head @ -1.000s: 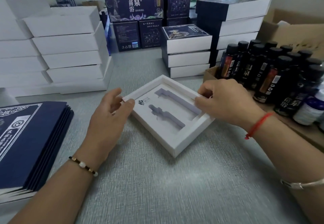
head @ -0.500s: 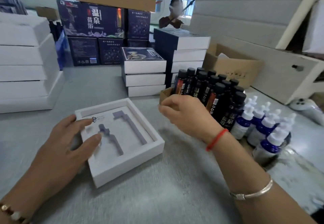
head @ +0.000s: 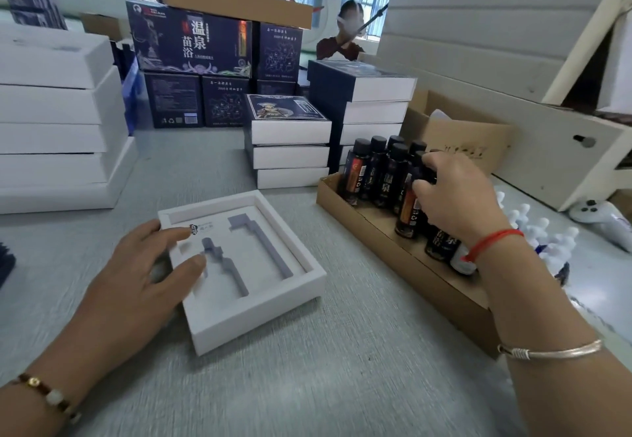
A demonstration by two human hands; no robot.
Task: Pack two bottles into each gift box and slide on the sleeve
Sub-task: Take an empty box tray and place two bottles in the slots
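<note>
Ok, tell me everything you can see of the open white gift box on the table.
The white gift box is a shallow square tray, seemingly of matte card, lying flat and skewed on the grey table. Its white insert has two long bottle-shaped recesses with greyish bottoms, both empty, and a small dark logo near the far-left corner. No sleeve is on it. The left hand rests on its left edge, fingers over the insert. Nothing else touches it.

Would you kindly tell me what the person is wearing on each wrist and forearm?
Both forearms are bare, with no sleeves in view. The left hand has a beaded bracelet at the wrist, with dark and pale beads. The right hand has a thin red string at the wrist and a silver bangle further up the forearm.
</note>
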